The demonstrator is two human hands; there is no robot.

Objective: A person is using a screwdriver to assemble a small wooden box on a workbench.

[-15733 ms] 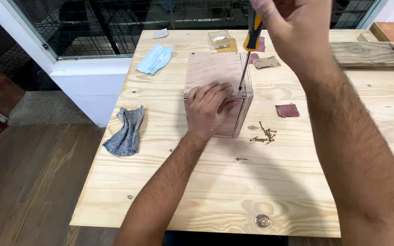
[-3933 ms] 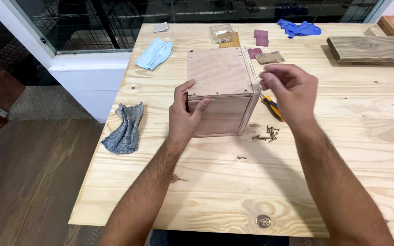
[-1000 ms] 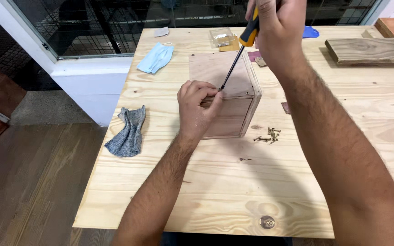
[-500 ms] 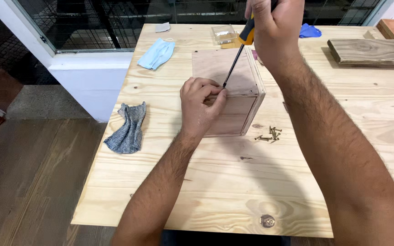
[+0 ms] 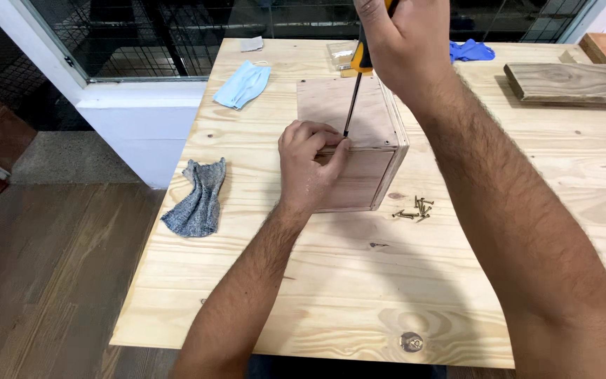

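Wooden box (image 5: 348,140) – left hand (image 5: 310,165) pinches by screwdriver (image 5: 354,88) tip; right hand (image 5: 405,45) grips handle.

The screwdriver (image 5: 356,84) has a yellow-orange and black handle gripped in the right hand (image 5: 405,42), with a dark metal shaft. Under the left hand (image 5: 310,165) the wooden box (image 5: 359,133) is reddish-brown plywood (faint straight grain). The table (image 5: 359,281) beneath both hands is pale yellow pine with darker knots. Right of the left hand lie brass-coloured screws (image 5: 415,208). To its left sit a mottled grey-blue cloth (image 5: 198,200) and a light blue face mask (image 5: 242,83). Beyond the right hand a bright blue glove (image 5: 471,50) shows.
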